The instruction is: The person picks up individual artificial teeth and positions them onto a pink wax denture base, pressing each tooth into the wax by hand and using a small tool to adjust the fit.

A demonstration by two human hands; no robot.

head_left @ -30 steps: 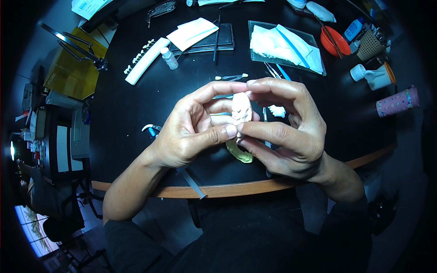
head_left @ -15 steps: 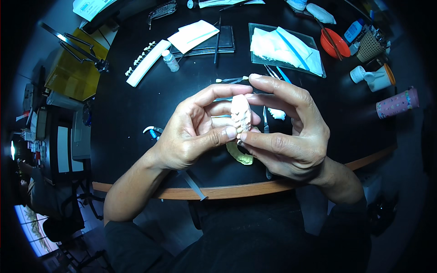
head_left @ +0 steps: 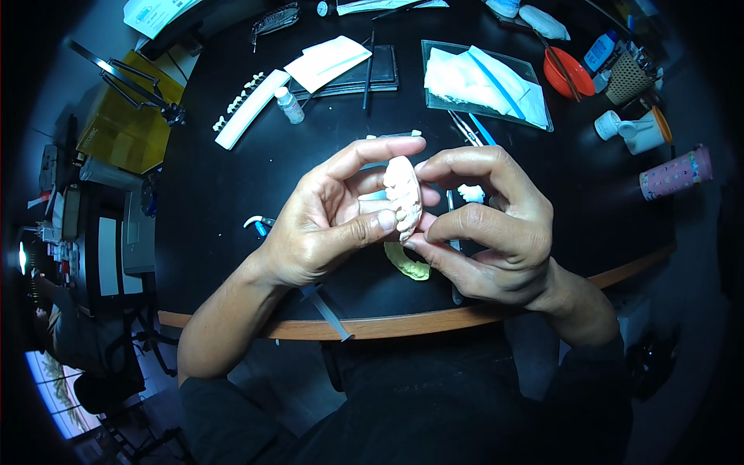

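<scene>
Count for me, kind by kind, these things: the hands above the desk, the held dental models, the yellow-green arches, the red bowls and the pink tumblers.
Hands: 2 (left hand, right hand)
Dental model: 1
Yellow-green arch: 1
Red bowl: 1
Pink tumbler: 1
Total: 6

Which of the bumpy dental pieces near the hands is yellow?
The curved yellow piece lying on the table; the cast in the left hand is pale, and the small piece beyond the right hand is white.
</scene>
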